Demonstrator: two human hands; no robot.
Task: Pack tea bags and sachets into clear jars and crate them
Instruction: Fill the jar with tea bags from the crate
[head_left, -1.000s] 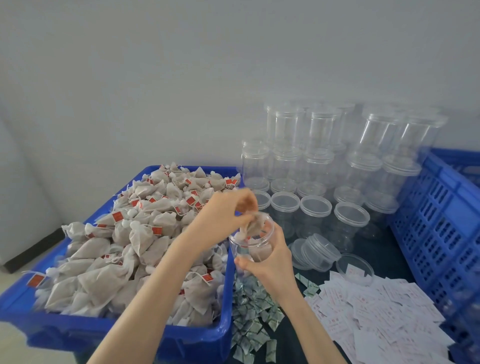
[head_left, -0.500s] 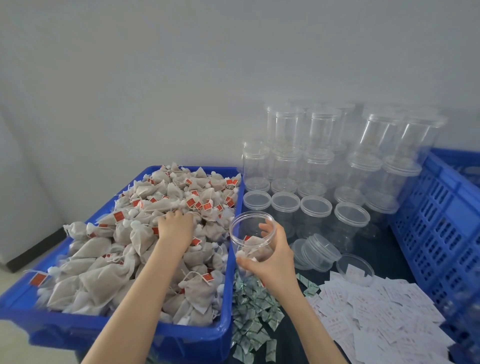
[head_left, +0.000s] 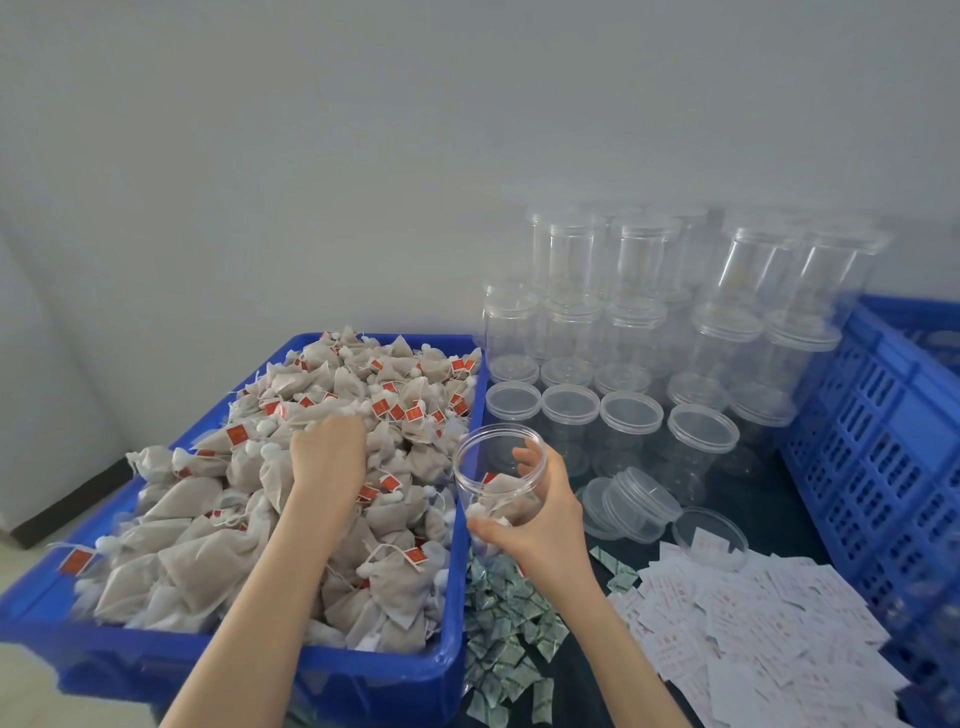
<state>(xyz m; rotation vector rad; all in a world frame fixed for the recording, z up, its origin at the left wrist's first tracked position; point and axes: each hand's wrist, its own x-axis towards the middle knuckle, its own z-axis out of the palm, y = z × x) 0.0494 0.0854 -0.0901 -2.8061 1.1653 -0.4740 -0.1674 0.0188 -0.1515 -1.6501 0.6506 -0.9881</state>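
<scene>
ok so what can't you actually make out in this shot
- Left hand, head view: fingertips are buried among the tea bags, so whether it grips one is hidden.
- Jar in the right hand: the bag count inside is masked by the fingers and glare.
- White slips: print too small and blurred.
- Blue crate: cut off by the right edge, contents unseen.

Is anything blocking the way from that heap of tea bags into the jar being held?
Nothing visible does. The clear plastic jar in the right hand has no lid, its mouth open beside the blue tub, where the left hand rests on the beige tea bags.
</scene>
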